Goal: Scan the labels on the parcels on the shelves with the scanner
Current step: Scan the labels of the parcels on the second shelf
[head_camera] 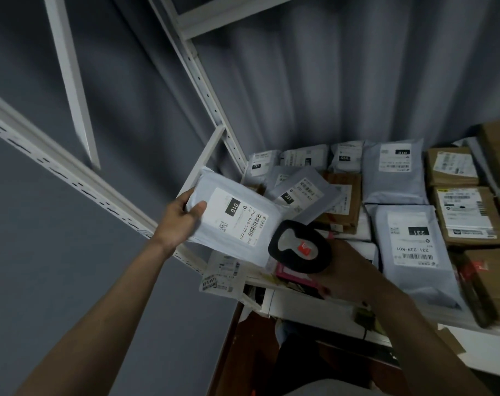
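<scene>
Head view: a label on a grey mailer presented to a hand-held scanner beside a white metal shelf.

The left hand (178, 217) grips a grey mailer (234, 218) by its left edge, thumb curled over the top face, holding it above the shelf's (314, 302) front left corner with its white label (237, 217) (marked "010") facing up. The right hand (348, 271) is wrapped round the handle of the black scanner (300, 247), whose head sits just beside the mailer's lower right corner, over the shelf's front edge. Further parcels lie flat on the shelf: grey bags (393, 172) toward the rear and centre, brown cartons (468, 215) toward its right end. A perforated white upright (211, 98) rises from the shelf's rear left corner against a grey curtain (343, 81).
</scene>
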